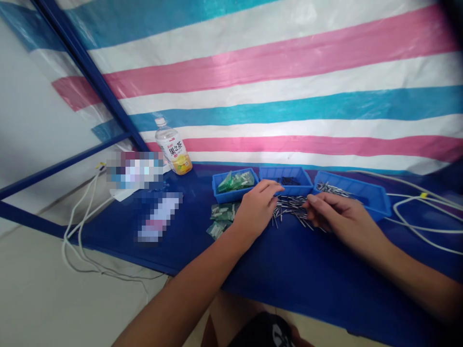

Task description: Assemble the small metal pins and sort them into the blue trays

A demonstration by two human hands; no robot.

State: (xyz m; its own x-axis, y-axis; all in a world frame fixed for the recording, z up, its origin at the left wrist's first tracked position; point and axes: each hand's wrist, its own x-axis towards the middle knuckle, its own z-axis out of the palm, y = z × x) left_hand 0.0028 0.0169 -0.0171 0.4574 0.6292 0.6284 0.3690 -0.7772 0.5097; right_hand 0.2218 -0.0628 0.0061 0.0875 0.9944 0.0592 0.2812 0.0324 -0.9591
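Observation:
A loose pile of thin metal pins (289, 205) lies on the blue tabletop between my hands. My left hand (257, 205) is at the pile's left side, fingers stretched forward by the middle blue bin (265, 174); I see nothing held in it. Over the pile's right side, my right hand (336, 209) has thumb and fingers pinched together. Whatever is in that pinch is too small to make out. Small dark parts (289, 181) lie in the middle bin. More metal pins (331, 188) fill part of the right blue bin (376, 200).
Green packets (237, 181) fill the left blue bin (220, 196). Small clear packets (219, 227) lie before it. A drink bottle (173, 147) stands back left, with a blurred flat item (161, 217) nearer. White cables (408, 221) run at right; a blue frame bar (87, 159) crosses at left.

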